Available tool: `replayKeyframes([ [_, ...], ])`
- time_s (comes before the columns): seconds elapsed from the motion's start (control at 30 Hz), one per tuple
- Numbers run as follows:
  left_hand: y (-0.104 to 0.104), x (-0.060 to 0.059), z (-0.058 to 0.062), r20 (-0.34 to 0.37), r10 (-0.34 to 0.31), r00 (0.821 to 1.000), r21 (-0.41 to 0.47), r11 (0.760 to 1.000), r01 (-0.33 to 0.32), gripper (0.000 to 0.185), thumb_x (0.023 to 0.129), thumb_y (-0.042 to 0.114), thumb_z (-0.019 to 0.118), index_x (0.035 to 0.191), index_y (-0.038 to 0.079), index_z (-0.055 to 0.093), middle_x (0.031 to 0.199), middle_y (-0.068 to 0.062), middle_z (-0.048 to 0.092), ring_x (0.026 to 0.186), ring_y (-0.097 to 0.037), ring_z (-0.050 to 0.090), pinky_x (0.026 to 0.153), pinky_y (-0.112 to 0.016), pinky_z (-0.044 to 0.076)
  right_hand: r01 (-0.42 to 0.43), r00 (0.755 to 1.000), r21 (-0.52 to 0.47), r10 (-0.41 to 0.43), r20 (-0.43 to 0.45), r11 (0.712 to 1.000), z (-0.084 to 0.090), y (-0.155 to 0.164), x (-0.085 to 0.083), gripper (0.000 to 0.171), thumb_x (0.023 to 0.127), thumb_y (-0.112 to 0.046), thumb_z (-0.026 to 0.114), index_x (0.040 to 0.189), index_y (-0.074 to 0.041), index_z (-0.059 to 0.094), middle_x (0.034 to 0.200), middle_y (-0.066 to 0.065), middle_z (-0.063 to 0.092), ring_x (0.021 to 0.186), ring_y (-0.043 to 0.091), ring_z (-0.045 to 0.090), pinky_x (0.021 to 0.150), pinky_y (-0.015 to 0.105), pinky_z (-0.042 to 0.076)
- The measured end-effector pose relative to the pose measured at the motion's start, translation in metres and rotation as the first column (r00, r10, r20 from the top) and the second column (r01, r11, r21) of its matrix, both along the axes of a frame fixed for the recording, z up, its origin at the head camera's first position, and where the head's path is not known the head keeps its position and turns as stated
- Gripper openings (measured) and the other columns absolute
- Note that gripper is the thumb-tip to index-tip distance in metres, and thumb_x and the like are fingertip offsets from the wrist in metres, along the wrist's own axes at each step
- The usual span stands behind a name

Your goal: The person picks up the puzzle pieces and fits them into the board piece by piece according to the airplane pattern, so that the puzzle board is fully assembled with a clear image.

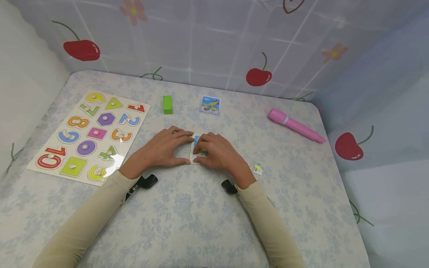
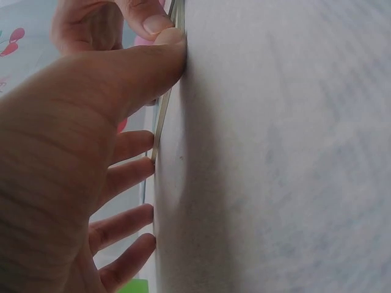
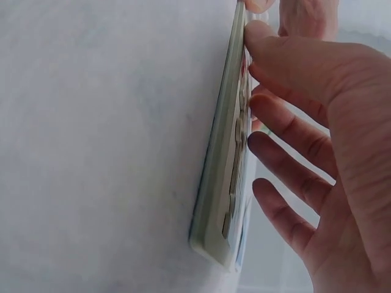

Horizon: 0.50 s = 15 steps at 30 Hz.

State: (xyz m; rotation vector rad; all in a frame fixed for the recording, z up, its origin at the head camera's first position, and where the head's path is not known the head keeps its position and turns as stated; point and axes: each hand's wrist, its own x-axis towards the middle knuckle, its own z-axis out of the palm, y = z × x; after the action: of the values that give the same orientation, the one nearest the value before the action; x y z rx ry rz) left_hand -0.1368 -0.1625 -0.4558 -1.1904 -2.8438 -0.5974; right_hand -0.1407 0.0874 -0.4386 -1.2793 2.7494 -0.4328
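A small jigsaw board with a pale rim and a blue picture lies flat on the table, largely covered by the hands. Several pieces sit in it, slightly proud of the rim. My left hand is spread at the board's left side, its thumb and fingertips touching the edge. From above, my right hand bends its fingers over the picture. In the right wrist view the thumb and some fingertips touch the pieces, with no clear pinch showing. One loose puzzle piece lies beside the right wrist.
A number-and-shape peg board covers the table's left side. Beyond the hands stand a green block and an airplane picture card. At the right lies a pink pen-like stick. Curtains border the table.
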Motion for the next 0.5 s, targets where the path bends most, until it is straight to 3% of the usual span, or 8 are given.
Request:
replayKeyframes([
  [0.2,0.001,-0.001,-0.001,0.005,0.010,1.000,-0.006,1.000,-0.010,0.077,0.085,0.064,0.071,0.145,0.018,0.057,0.156,-0.001,0.046,0.134,-0.026,0.043,0.099,-0.052,0.043,0.001,1.000,-0.042,-0.001,-0.007,0.999,0.004,0.007,-0.002,0.024,0.089,-0.042,0.078,0.106,-0.025,0.078,0.110,-0.009,0.065,0.103,0.013,0.058,0.086,0.033,0.047],
  [0.5,0.001,0.000,0.000,0.016,0.036,0.999,-0.033,0.999,-0.035,0.079,0.084,0.066,0.071,0.145,0.019,0.057,0.156,0.002,0.045,0.135,-0.024,0.042,0.101,-0.051,0.042,0.089,0.996,-0.076,-0.089,-0.002,0.993,0.013,0.039,-0.002,0.024,0.091,-0.038,0.076,0.109,-0.021,0.078,0.109,-0.006,0.068,0.102,0.015,0.060,0.085,0.037,0.050],
])
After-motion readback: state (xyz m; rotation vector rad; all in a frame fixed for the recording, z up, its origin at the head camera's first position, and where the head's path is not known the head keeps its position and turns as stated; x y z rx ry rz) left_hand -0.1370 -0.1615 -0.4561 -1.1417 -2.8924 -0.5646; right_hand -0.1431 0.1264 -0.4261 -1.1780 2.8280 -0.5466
